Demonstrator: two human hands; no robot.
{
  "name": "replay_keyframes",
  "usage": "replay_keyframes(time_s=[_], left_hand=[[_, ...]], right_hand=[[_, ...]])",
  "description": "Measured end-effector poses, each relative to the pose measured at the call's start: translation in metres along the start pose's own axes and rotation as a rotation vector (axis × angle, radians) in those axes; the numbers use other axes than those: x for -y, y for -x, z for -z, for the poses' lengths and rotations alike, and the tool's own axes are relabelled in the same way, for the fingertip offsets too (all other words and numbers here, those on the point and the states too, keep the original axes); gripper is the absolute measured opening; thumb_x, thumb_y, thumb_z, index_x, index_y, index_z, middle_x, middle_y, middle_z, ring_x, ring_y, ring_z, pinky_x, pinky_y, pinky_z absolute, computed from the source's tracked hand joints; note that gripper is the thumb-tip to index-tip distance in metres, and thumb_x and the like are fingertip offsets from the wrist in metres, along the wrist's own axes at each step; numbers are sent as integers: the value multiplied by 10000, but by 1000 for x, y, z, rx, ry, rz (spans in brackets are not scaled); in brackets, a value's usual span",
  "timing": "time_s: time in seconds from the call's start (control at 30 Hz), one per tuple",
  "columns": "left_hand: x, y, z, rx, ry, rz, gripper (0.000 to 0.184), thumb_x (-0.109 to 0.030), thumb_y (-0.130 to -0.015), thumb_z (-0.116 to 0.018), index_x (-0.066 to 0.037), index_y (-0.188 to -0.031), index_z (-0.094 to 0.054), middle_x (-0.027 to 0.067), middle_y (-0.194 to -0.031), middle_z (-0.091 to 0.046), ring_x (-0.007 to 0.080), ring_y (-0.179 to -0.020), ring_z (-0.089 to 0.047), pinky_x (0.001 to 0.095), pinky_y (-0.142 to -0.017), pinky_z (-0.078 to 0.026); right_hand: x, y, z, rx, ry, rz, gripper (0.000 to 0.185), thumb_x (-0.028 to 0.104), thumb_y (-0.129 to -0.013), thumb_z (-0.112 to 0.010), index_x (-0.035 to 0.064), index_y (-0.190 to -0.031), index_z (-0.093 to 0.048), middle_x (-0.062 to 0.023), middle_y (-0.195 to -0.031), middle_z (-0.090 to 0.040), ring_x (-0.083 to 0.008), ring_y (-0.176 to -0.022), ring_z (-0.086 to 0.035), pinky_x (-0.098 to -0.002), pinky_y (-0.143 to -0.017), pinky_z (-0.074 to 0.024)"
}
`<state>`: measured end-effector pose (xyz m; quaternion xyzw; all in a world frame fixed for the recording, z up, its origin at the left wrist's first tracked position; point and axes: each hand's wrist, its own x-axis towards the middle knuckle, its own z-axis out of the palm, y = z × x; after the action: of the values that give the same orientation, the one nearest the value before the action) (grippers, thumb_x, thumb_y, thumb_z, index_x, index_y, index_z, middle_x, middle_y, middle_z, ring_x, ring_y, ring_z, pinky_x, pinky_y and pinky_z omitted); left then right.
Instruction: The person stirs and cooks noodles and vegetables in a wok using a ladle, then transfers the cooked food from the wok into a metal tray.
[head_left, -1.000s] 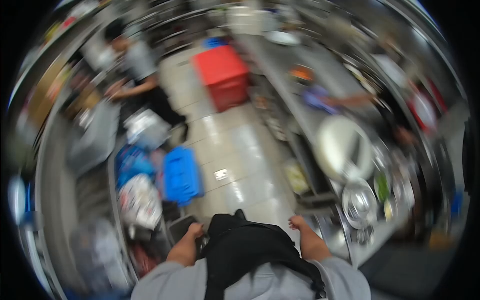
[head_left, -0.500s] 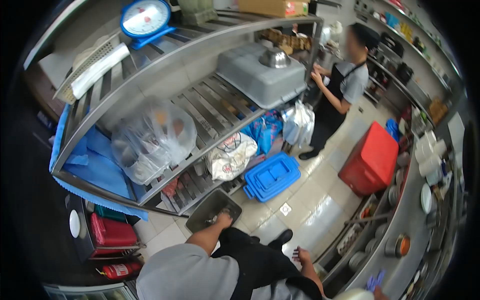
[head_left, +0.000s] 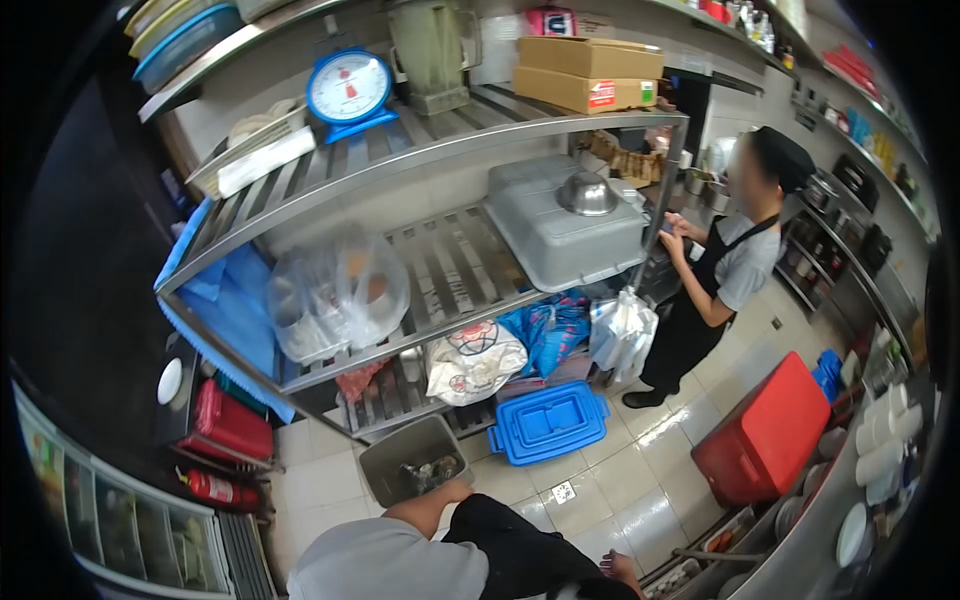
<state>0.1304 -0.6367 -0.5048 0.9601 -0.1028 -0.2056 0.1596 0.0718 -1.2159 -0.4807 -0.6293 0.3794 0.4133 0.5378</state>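
My left hand (head_left: 458, 490) hangs low beside the grey bin (head_left: 382, 462), close to my black apron (head_left: 510, 545); its fingers are hidden. The bin stands on the floor with crumpled waste inside. My right hand (head_left: 618, 565) is at the bottom edge, right of the apron, with fingers partly spread and nothing seen in them. A blue lidded box (head_left: 548, 422) lies on the floor in front of me, nearer the shelf than my right hand.
A steel rack (head_left: 430, 155) holds a blue scale (head_left: 349, 88), cardboard boxes (head_left: 585, 72), an upturned grey tub (head_left: 560, 225) and plastic bags (head_left: 340, 300). A person (head_left: 715, 270) stands beyond it. A red container (head_left: 765, 430) stands right, by a counter.
The view has swung left towards the rack, so the bin and the fire extinguisher now show fully. My left hand has moved from over the bin to its near right side.
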Motion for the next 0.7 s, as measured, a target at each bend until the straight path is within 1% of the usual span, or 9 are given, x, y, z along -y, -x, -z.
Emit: replay_keyframes(time_s=[0.07,0.13,0.17,0.2,0.23,0.4,0.43,0.47,0.7], left_hand=[[-52,-25,33,48,165,236,406,-389,-884,-531,-21,-926,-697,205,-982,-678,400,-921,-643,480,-806,-507],[-111,-40,63,-148,400,205,407,-389,-902,-523,-24,-974,-688,198,-985,-678,390,-931,-641,484,-796,-505],[-152,-40,97,-153,453,160,400,-382,-909,-530,-23,-1015,-673,203,-1010,-669,392,-954,-630,474,-814,-501],[-187,-49,124,-154,506,111,397,-374,-916,-538,-22,-1056,-657,208,-1036,-661,393,-976,-620,465,-832,-496],[-209,-66,126,-279,475,-64,373,-355,-922,-558,-34,-1096,-637,202,-1037,-653,388,-984,-612,452,-841,-491],[-360,-77,203,-349,516,-519,383,-275,-936,-557,-42,-1240,-557,180,-1309,-536,351,-1212,-504,419,-1022,-403],[-384,-77,206,-350,522,-568,381,-259,-925,-562,-43,-1239,-556,174,-1325,-525,342,-1236,-487,430,-1043,-381],[-402,-81,209,-361,519,-624,380,-242,-915,-567,-43,-1238,-556,168,-1341,-513,332,-1260,-470,441,-1064,-359],[-395,-74,200,-295,245,-1044,555,-277,-848,-584,-89,-1364,-500,142,-1492,-378,331,-1389,-331,542,-1143,-205]], right_hand=[[15,-14,20,-13,26,-13,461,405,-997,-412,-1,-1090,-611,-178,-930,-672,-303,-659,-676,-389,-523,-541],[15,-59,52,22,-35,104,484,426,-990,-433,-19,-1050,-613,-171,-901,-669,-307,-644,-666,-395,-524,-543],[1,-84,66,83,-108,229,503,446,-983,-451,-27,-1029,-614,-169,-902,-666,-308,-650,-662,-397,-528,-545],[26,-49,58,-72,207,607,531,479,-965,-491,-34,-1014,-619,-166,-924,-657,-299,-672,-656,-391,-536,-545],[74,-11,39,-115,-162,319,574,495,-960,-496,-61,-1068,-592,-173,-912,-657,-318,-778,-665,-413,-627,-581],[196,81,-31,414,-546,438,646,598,-970,-374,13,-1137,-591,-119,-989,-663,-249,-847,-638,-381,-822,-511],[207,91,-47,543,-627,461,659,600,-978,-353,18,-1209,-554,-134,-1099,-633,-236,-964,-623,-368,-855,-496],[208,76,-75,517,-839,604,756,669,-942,-342,13,-1272,-520,-156,-1251,-569,-277,-1123,-564,-399,-964,-445],[234,172,-85,971,-945,604,862,740,-895,-326,18,-1342,-474,-180,-1388,-469,-324,-1244,-477,-432,-1050,-372]])
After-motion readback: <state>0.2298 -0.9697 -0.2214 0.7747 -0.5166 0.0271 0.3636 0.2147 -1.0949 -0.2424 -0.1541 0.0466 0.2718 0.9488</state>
